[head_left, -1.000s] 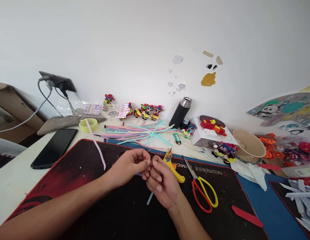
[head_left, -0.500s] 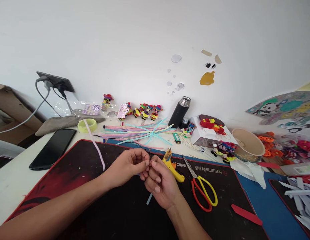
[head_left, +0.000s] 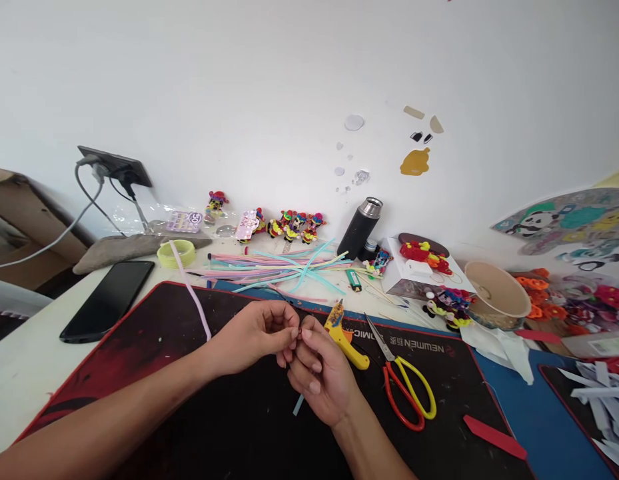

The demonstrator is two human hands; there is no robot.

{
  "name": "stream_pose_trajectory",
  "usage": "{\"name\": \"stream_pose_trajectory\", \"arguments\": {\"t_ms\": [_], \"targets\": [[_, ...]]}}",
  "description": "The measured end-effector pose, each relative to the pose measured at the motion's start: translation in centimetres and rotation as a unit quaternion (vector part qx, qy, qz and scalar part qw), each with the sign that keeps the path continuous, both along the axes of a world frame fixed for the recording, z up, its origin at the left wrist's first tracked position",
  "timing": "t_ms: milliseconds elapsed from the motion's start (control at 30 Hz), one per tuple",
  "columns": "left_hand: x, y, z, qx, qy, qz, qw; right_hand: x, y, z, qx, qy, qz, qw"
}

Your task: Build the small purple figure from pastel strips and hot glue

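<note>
My left hand [head_left: 262,335] and my right hand [head_left: 323,367] meet fingertip to fingertip above the black mat [head_left: 209,427]. Both are closed in a pinch around a tiny dark red piece [head_left: 300,331], mostly covered by the fingers and too small to name. Just beyond my right hand lies a yellow hot glue gun [head_left: 353,352], its nozzle pointing away. To its right rest scissors [head_left: 408,387] with one red and one yellow handle, blades pointing to the back. Below my right hand, part of a pale blue stick [head_left: 298,405] shows on the mat.
Pastel stems [head_left: 279,267] lie in a pile behind the hands, near a green lighter [head_left: 354,280]. A black flask [head_left: 360,228] stands by the wall. A phone [head_left: 108,300] and tape roll [head_left: 176,254] are left; a bowl [head_left: 496,293] and red strip [head_left: 495,437] are right.
The whole view has shifted slightly, so the things on the table sit a little lower. Both hands keep the same pinch, with only small finger movement.
</note>
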State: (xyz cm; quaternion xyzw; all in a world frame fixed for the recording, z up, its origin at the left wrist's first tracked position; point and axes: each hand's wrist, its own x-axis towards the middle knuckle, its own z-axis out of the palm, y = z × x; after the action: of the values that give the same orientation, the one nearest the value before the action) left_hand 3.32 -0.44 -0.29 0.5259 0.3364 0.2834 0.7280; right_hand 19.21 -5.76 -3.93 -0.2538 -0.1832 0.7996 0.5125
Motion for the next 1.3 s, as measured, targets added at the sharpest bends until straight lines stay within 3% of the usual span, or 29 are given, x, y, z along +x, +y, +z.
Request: {"name": "stream_pose_trajectory", "arguments": {"t_ms": [467,867,1300], "targets": [[-0.3,0.3,-0.1,0.001,0.004,-0.019,1.0,-0.1,0.0,-0.3,0.0,-0.007,0.004,1.0],[0.4,0.5,-0.9,-0.007,-0.005,0.044,0.999,0.5,0.4,0.0,0.052,-0.164,-0.062,0.983],[-0.2,0.7,-1.1,0.012,0.034,0.019,0.999,1.8,0.8,0.7,0.089,-0.246,-0.105,0.959]]}}
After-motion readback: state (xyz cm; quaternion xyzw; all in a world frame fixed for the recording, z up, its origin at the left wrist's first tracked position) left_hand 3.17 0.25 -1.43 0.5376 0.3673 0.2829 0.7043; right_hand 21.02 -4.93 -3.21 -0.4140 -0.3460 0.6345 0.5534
